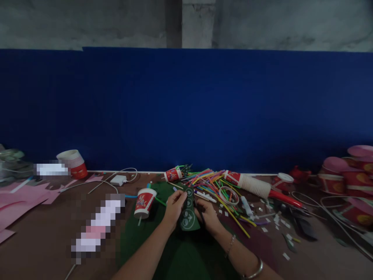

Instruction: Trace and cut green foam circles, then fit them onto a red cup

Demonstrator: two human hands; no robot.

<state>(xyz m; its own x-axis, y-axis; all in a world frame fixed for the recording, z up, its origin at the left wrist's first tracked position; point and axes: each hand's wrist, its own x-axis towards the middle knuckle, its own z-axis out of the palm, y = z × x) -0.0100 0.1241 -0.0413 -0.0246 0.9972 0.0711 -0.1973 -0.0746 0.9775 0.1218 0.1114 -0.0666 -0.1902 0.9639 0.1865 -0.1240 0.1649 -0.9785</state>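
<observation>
My left hand (pixel 175 206) is closed on a dark green paper strip (pixel 188 216) marked with white circles, held upright above a green sheet (pixel 136 237) on the table. My right hand (pixel 207 216) is closed beside the strip's right edge, holding thin dark scissors (pixel 194 198) whose blades point up along the strip. A red-and-white paper cup (pixel 144 203) stands upside down just left of my left hand.
A heap of coloured straws (pixel 210 182), a tape ring (pixel 229 195), a lying stack of cups (pixel 250 183) and paper scraps crowd the right. Pink paper (pixel 20 198) and a charger (pixel 118 180) lie left. Red bowls (pixel 349 175) sit far right. A blue wall runs behind.
</observation>
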